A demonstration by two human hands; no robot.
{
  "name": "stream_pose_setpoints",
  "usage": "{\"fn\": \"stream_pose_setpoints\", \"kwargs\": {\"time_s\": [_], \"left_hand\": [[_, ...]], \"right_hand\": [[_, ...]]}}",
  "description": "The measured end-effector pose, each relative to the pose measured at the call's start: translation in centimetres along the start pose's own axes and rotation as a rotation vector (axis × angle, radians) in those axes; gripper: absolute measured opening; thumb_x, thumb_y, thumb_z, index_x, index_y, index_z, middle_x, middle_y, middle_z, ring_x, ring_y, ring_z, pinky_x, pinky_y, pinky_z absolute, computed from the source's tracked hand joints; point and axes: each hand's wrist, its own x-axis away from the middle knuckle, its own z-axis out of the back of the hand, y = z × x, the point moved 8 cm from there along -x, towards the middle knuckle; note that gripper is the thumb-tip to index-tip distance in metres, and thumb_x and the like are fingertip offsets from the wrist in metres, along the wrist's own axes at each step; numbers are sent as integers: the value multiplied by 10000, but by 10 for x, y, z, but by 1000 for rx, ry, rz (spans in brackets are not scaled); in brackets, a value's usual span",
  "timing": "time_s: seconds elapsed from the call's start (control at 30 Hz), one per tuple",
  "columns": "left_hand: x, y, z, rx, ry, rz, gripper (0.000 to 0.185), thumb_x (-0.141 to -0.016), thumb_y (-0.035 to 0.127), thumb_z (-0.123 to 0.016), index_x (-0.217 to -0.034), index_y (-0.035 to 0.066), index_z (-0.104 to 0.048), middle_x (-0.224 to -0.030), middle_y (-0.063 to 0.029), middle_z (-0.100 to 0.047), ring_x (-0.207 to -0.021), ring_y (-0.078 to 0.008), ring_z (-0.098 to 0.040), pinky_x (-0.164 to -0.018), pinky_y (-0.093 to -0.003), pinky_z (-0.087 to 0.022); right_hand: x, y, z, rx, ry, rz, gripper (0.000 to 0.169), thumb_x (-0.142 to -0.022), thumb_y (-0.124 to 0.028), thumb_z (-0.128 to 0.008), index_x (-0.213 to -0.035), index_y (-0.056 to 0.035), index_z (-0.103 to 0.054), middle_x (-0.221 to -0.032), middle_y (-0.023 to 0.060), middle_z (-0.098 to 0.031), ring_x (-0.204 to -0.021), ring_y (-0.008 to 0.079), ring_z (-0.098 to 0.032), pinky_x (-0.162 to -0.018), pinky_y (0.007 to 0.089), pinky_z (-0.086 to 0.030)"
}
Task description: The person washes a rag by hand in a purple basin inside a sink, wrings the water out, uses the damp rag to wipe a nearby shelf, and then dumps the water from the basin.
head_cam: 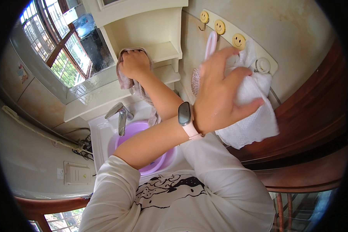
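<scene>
My forearms cross, the left passing over the right. My left hand [220, 92], with a smart band on its wrist, is spread in front of a white towel [258, 121] hanging from a wall hook rack [274, 65]. Whether its fingertips touch the towel is hard to tell. My right hand [136, 63] grips a damp-looking grey-brown cloth [124, 76] against the cream cabinet's open shelf [159, 50]. The cloth's tail drops behind my right forearm towards the sink.
A chrome faucet [121, 119] rises from the white sink [100, 130], where a purple plastic basin [130, 129] sits partly hidden by my arm. A mirror [101, 62] stands left of the shelf. A pink-handled brush [195, 82] hangs by the towel. Dark wood [307, 116] borders the right.
</scene>
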Motion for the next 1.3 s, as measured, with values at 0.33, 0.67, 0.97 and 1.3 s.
{"fn": "stream_pose_setpoints", "kwargs": {"time_s": [0.33, 0.67, 0.97, 1.3], "left_hand": [[0, -8, 7, 59, 218, 128, 374, -658, 105, -693, -982, 10, -534, -847, -122, -499, -749, -244, -518, -618, -289, -415], [9, -8, -24, -34, -110, 244, 459, -593, 79, -674, -1011, 7, -497, -916, -192, -542, -824, -361, -519, -707, -373, -433], [70, -58, -58, 830, -537, 848, 808, -517, 271, -787, -1141, -71, -405, -954, -161, -565, -892, -229, -543, -791, -295, -425], [68, -49, 26, 270, -573, 667, 632, -646, 233, -744, -1116, -48, -430, -952, -125, -537, -842, -165, -537, -721, -261, -435]], "right_hand": [[0, -1, -4, -12, 7, -5, 275, -726, -262, -487, -808, -31, -612, -857, 125, -623, -835, 267, -579, -766, 370, -438], [2, 5, -4, 31, 35, -14, 268, -722, -243, -470, -803, -33, -614, -857, 129, -622, -833, 264, -579, -769, 369, -430], [-2, 0, -1, 1, -27, -31, 294, -738, -260, -467, -835, -33, -627, -896, 125, -623, -876, 259, -574, -792, 373, -413], [-3, -3, -19, 61, -75, -21, 331, -761, -258, -396, -817, -20, -619, -891, 139, -620, -803, 266, -595, -715, 406, -447]]}}
